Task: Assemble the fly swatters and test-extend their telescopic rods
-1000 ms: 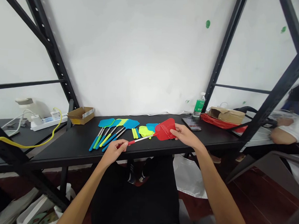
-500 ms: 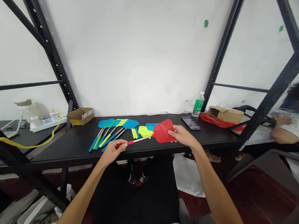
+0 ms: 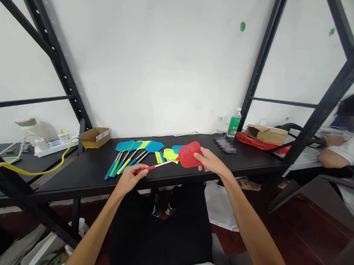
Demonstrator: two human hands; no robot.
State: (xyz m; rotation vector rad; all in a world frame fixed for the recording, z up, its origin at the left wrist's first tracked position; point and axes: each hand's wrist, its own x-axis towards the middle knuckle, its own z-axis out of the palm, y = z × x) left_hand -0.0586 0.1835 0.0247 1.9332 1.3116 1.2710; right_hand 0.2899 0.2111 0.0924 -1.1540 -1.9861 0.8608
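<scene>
A red fly swatter [image 3: 189, 154] with a metal shaft is held between both hands above the black table. My left hand [image 3: 130, 178] is closed round its red handle. The right edge of its perforated head is pinched by my right hand [image 3: 210, 162]. Behind it, partly covered by the red head, lie yellow-green swatter heads [image 3: 170, 155] and a blue head [image 3: 178, 148]. Short yellow and blue handles [image 3: 159, 157] rest beside them. On the left, several assembled blue, green and yellow swatters [image 3: 134, 158] are fanned out, heads toward the wall.
An open cardboard box [image 3: 94, 137] sits at the table's back left. At the back right stand a water bottle [image 3: 234, 123], a phone [image 3: 225, 144] and a torn box [image 3: 266, 134] on red plastic. Black rack posts [image 3: 261, 65] flank the table [image 3: 82, 173]. Another person [image 3: 339, 153] sits at the far right.
The red swatter's head has shifted slightly left, and my right hand has moved left with it. My left hand keeps its hold on the handle.
</scene>
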